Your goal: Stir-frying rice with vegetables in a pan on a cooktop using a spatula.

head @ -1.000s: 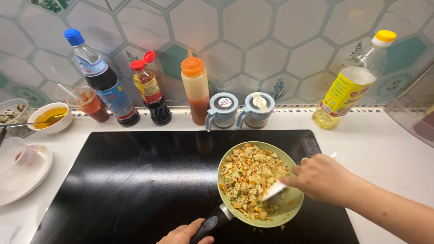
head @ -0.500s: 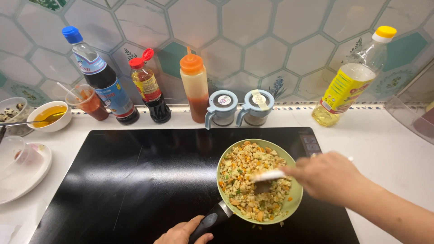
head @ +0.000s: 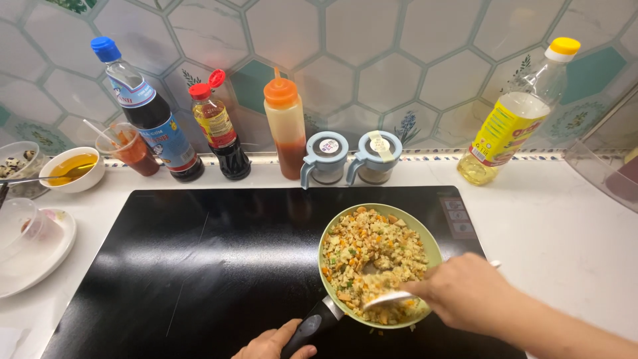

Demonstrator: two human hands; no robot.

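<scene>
While the pan sits on the near right of the cooktop, here's how it looks:
Pan: green pan (head: 435, 249) on the black cooktop (head: 199, 266), full of fried rice (head: 372, 256).
Left hand: left hand (head: 272, 344) wrapped around the black handle (head: 311, 327) at the near edge.
Right hand: right hand (head: 468, 292) closed on a white spatula (head: 389, 299), blade down in the near side of the rice.
Progress: rice looks mixed and mostly cooked, I'd say; stirring is what's left, nothing plated.
Change: half a second back the blade was further up, mid-pan; now it's lower and nearer.
Far side: sauce bottles (head: 216, 126), oil bottle (head: 512, 119).
</scene>
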